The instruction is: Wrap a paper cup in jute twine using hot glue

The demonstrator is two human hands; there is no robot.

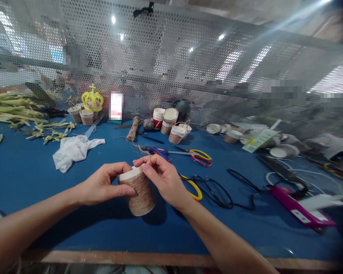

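A white paper cup (138, 194), wound with brown jute twine almost up to its rim, is tilted in front of me above the table. My left hand (108, 182) grips it from the left, thumb on the twine-covered side and fingers at the rim. At the rim's right side, my right hand (162, 179) pinches the loose twine (138, 146) between thumb and fingers. That strand leads back to a twine bundle (133, 129). Just behind my right hand lies a blue glue gun (157, 151). Red-and-yellow-handled scissors (200, 156) are near it.
Wrapped cups (177, 134) stand at the back of the blue table (111, 224). A crumpled white cloth (71, 152) and dried plant strips (14, 108) lie left. On the right are a black cable (231, 205) and a purple power strip (300, 209). A perforated metal screen (160, 49) rises behind.
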